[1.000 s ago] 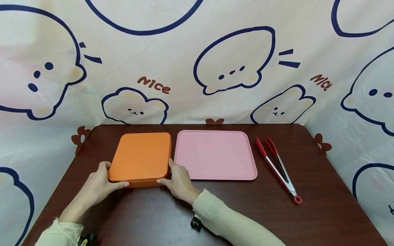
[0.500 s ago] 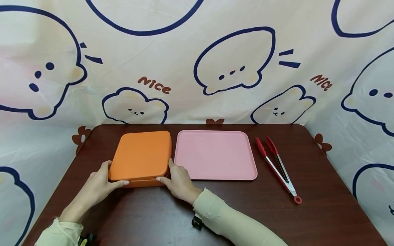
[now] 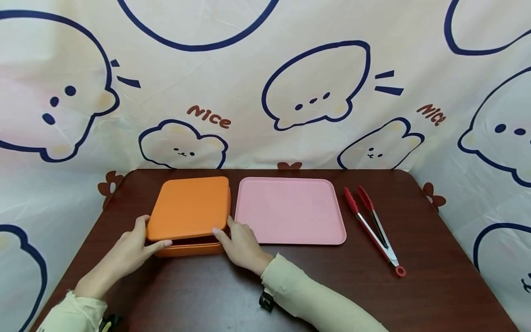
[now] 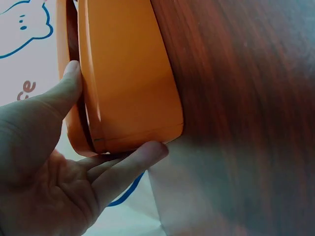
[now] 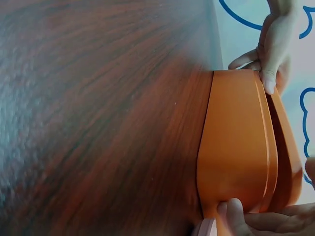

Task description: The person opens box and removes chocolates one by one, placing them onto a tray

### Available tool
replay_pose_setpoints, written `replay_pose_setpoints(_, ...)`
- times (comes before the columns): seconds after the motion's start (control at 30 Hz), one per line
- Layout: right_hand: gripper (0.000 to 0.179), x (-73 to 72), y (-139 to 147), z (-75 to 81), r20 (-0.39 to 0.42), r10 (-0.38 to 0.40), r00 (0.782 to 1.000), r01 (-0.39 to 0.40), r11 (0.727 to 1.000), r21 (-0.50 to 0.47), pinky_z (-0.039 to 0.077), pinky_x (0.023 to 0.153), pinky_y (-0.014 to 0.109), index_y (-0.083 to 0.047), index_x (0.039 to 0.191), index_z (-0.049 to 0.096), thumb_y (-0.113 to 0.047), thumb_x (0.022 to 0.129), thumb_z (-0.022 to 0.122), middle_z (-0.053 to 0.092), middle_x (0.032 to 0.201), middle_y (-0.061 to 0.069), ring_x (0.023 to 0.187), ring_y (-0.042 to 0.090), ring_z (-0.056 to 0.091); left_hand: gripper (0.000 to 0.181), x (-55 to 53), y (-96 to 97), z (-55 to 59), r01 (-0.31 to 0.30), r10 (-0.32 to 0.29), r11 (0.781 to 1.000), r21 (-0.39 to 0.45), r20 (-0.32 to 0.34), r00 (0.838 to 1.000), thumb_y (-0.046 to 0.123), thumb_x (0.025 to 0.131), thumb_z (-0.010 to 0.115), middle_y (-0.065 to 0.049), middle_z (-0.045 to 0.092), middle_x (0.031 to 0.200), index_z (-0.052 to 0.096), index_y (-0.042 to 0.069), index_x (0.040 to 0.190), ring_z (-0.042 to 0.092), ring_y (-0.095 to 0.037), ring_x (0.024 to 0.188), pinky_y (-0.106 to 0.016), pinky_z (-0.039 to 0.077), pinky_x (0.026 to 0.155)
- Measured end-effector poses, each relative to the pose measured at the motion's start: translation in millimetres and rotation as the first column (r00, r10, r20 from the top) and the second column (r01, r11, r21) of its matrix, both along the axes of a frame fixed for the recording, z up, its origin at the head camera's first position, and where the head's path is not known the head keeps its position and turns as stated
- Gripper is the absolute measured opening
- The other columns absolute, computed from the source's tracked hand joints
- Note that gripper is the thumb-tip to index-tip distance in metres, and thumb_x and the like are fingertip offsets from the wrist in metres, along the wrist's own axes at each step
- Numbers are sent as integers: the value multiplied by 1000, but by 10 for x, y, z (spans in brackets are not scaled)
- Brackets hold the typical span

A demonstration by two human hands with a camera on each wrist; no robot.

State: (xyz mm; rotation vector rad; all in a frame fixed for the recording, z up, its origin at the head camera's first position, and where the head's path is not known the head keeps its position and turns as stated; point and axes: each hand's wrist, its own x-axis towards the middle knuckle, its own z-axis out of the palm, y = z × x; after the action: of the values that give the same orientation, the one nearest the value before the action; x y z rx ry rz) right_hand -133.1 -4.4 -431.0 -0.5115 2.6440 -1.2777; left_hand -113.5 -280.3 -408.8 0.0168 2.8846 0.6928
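An orange box stands at the table's left, its base (image 3: 191, 250) under a flat lid (image 3: 188, 207) that is tilted up along the front edge, leaving a dark gap. At the front left corner, my left hand (image 3: 128, 251) grips the box, fingers along the side and thumb (image 4: 72, 73) in the gap under the lid. My right hand (image 3: 244, 245) holds the front right corner, its thumb at the lid's front edge. Fingers (image 5: 232, 210) of that hand touch the side of the base in the right wrist view. The box's contents are hidden.
A pink tray (image 3: 290, 212) lies just right of the box. Beyond it are red-tipped metal tongs (image 3: 367, 227), their arms spread apart. A patterned cloth (image 3: 249, 92) hangs behind and beside the dark wooden table (image 3: 215, 290).
The lid's front edge has risen from the base, and a thin seam has widened into a dark gap. My right thumb has moved up with it. The tray and tongs stay put.
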Motion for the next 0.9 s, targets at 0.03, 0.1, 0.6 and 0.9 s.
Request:
replay_pose_setpoints(0.03, 70, -5, 0, -8, -4, -3, 1000, 3, 1000, -13, 26, 43, 19, 13, 149, 39, -41, 106, 51, 28, 48, -12, 41, 3, 17, 111, 1, -1, -1, -4, 4, 1000, -8, -2, 1000, 65, 92, 62, -51, 43, 136, 15, -18, 149, 57, -56, 118, -61, 53, 87)
replay_pose_setpoints(0.1, 64, -18, 0, -14, -18, -15, 1000, 14, 999, -34, 26, 41, 18, 13, 146, 44, -37, 106, 52, 29, 47, -12, 38, 1, 19, 112, 7, 1, -3, -21, 21, 1000, -20, -13, 1000, 66, 90, 63, -49, 43, 138, 18, -17, 150, 57, -56, 117, -63, 53, 88)
replay_pose_setpoints(0.6, 49, -149, 4, 61, 40, -63, 997, 67, 994, -88, 58, 97, 35, 12, 137, 55, -26, 106, 54, 70, 124, 23, 118, 23, 68, 105, 4, 44, 14, -69, 64, 996, -59, -79, 995, 57, 89, 71, -44, 40, 144, 30, -18, 149, 50, -61, 122, -71, 44, 98)
replay_pose_setpoints(0.9, 48, -264, 10, 38, 93, -53, 994, 66, 988, -141, 57, 98, 35, 13, 140, 52, -22, 106, 55, 66, 132, 24, 122, 26, 67, 103, -11, 98, -11, -93, 89, 995, -44, -86, 992, 58, 91, 69, -44, 42, 144, 29, -15, 151, 52, -61, 120, -72, 45, 95)
